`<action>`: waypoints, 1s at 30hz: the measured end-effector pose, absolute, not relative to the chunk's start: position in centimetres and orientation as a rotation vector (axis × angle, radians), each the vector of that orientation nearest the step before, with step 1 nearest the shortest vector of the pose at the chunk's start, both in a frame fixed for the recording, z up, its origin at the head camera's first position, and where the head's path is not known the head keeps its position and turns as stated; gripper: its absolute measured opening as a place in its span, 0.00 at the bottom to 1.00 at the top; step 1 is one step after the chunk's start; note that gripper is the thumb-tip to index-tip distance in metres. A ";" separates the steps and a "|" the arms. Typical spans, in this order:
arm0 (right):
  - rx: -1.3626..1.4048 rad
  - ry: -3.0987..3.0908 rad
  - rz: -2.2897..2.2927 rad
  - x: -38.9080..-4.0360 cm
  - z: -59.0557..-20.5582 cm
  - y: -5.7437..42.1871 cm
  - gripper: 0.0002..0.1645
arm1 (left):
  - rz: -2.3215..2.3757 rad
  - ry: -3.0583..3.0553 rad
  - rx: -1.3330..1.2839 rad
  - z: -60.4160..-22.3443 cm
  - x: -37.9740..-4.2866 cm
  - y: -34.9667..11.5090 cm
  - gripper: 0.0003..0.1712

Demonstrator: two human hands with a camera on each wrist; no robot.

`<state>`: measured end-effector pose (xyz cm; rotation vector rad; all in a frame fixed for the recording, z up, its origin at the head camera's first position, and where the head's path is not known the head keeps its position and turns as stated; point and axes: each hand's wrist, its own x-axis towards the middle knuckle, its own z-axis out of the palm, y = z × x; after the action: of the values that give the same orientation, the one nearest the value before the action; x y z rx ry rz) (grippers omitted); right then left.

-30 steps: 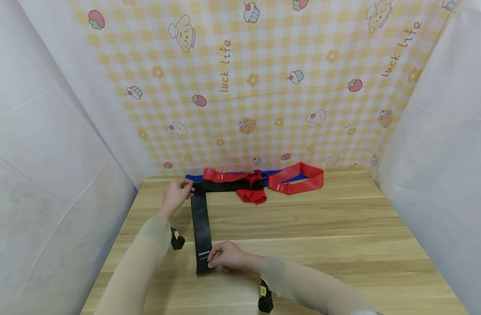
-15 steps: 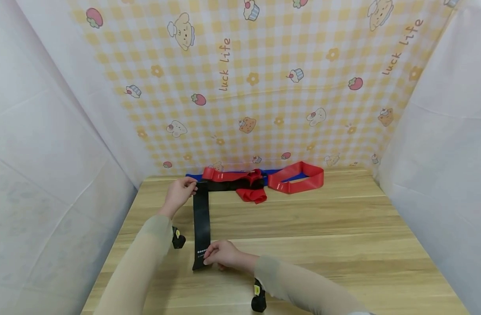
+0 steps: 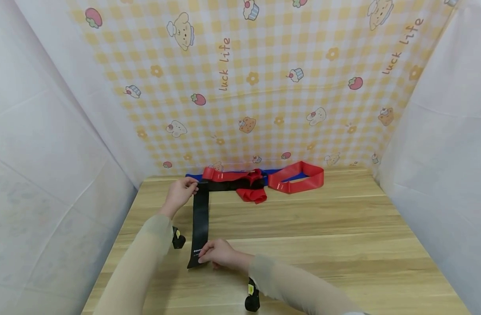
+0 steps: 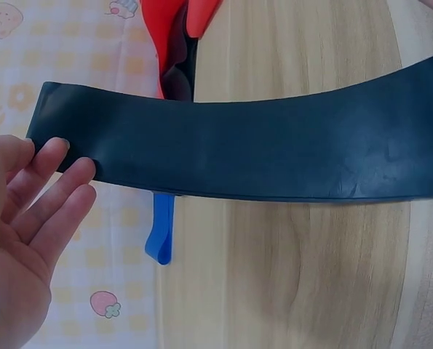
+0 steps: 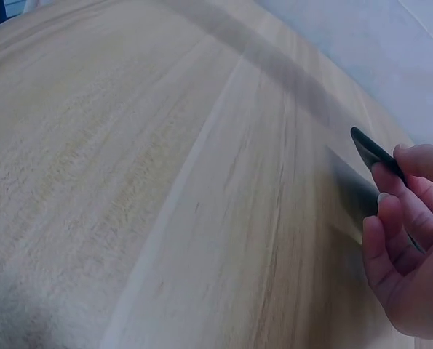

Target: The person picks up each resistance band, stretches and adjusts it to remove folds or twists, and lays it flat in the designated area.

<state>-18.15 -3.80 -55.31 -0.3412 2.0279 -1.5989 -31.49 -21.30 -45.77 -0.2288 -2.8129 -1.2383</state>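
Note:
A black resistance band (image 3: 201, 214) stretches lengthwise from the back left of the table towards the front, flat and fairly straight. Its far end is pinched by my left hand (image 3: 179, 194), thumb against fingertips. The right hand (image 3: 220, 254) pinches the near end beside a row of white dots. In the left wrist view the band (image 4: 260, 149) sags slightly between both ends, held over the table. The right wrist view shows the band's tip (image 5: 376, 154) between thumb and fingers, its shadow on the wood below.
Along the back edge lie a blue band (image 3: 193, 177), a red band (image 3: 232, 176) with a crumpled red part (image 3: 251, 196), and another black band (image 3: 228, 186). To their right is a red loop (image 3: 308, 184). A patterned cloth (image 3: 272, 100) hangs behind the wooden table (image 3: 323, 232).
My right hand has moved left and slightly away from the front, swinging the band's near end left. The left hand has shifted slightly right, still pinching the far end.

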 end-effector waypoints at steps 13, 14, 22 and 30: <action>-0.310 2.057 -1.579 -17.9 -55.6 -4.5 0.04 | -1.247 -2.843 -0.237 -46.2 -31.3 -21.2 0.12; -0.311 2.060 -1.576 -17.9 -55.6 -4.5 0.04 | -1.250 -2.846 -0.235 -46.3 -31.3 -21.2 0.12; -0.339 2.083 -1.541 -18.0 -56.1 -4.7 0.05 | -1.261 -2.870 -0.234 -47.1 -31.3 -21.2 0.12; -0.353 2.105 -1.484 -18.1 -56.2 -4.6 0.05 | -1.252 -2.882 -0.262 -48.5 -30.8 -21.1 0.12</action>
<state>-18.06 -4.60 -56.16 -0.3531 2.1053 -1.4839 -30.79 -21.09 -48.54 -0.2623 -2.8824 -1.2521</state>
